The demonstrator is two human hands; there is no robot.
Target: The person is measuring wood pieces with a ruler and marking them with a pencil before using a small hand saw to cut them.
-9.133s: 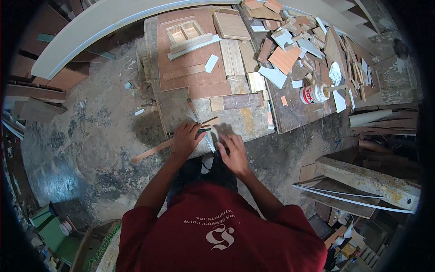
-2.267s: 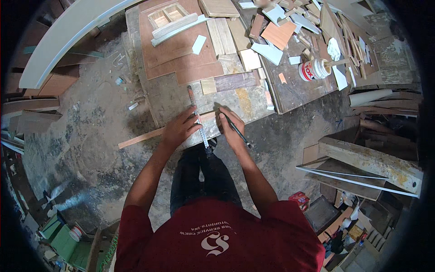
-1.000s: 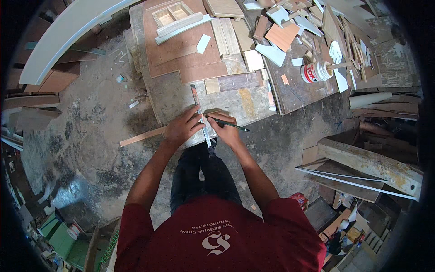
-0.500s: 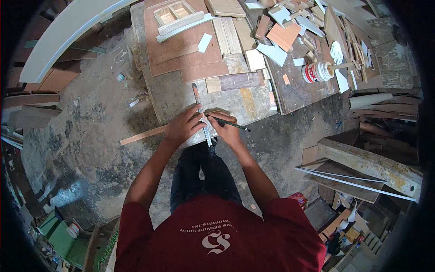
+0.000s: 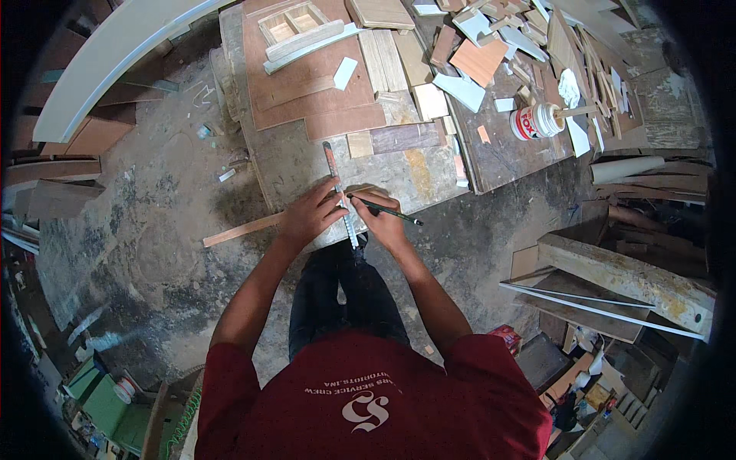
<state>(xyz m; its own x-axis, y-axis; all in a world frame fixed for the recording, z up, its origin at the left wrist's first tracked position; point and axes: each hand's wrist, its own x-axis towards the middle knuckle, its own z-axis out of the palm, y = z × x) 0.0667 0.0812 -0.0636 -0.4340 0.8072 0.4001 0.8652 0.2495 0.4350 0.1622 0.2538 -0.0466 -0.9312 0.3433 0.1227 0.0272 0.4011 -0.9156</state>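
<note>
Red cloth fills the bottom of my view: a shirt [image 5: 372,376], with dark jeans [image 5: 314,307] just beyond. Bare forearms [image 5: 257,299] reach past them to the near edge of the counter [image 5: 284,165]. From my remote seat I see the right grip [image 5: 385,221] clasping a pencil [image 5: 405,217], its tip just beside the rule [image 5: 349,226]; whether it touches wood, I can't tell. The left grip [image 5: 308,213] lies over the strip [image 5: 245,229], fingers laid on the rule. Its palm is hidden, so I can't say whether it grasps anything or only presses down.

The strip passes under the rule on the counter, and its left end juts past the edge, above the floor [image 5: 176,192].

A couple of seconds ago the pencil sat farther right, apart from the rule; the right grip has since drawn in beside it. Over the last second hardly anything has shifted. I judge this to be the careful part of the work: pencil, rule and strip meet at one spot, so a slip by the left grip would spoil the alignment.

Farther off lie a plywood panel [image 5: 287,84] bearing a divided tray [image 5: 291,29], then a white tub [image 5: 533,123], a rag [image 5: 568,88] and heaped offcuts [image 5: 479,61].
</note>
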